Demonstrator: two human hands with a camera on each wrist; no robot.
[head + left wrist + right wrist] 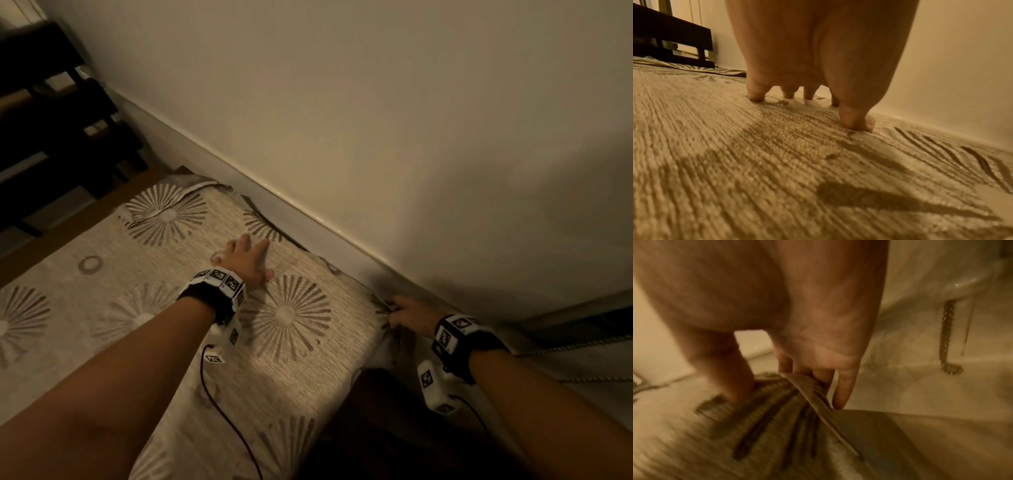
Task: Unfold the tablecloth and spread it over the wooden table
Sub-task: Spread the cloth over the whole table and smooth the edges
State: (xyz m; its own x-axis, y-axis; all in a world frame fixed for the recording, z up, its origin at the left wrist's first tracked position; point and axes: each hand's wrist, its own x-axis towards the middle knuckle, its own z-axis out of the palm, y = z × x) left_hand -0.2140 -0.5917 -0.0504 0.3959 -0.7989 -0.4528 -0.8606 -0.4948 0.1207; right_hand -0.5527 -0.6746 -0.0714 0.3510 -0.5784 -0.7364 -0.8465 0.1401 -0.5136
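A beige tablecloth (191, 308) with grey sunburst patterns lies spread over the table, whose wooden edge (65, 236) shows at the left. My left hand (248, 260) lies flat on the cloth near the wall, fingers spread; the left wrist view shows its fingertips (856, 125) pressing the weave (777, 178). At the table's right corner my right hand (407, 313) pinches the cloth's edge (809, 391) between thumb and fingers, little finger sticking out. The far left corner of the cloth (191, 186) is rumpled.
A cream wall (376, 137) with a ledge (308, 212) runs right along the table's far side. Dark wooden furniture (51, 120) stands at the upper left. A bead chain (945, 337) hangs by the right hand. Wrist-camera cables trail over the cloth.
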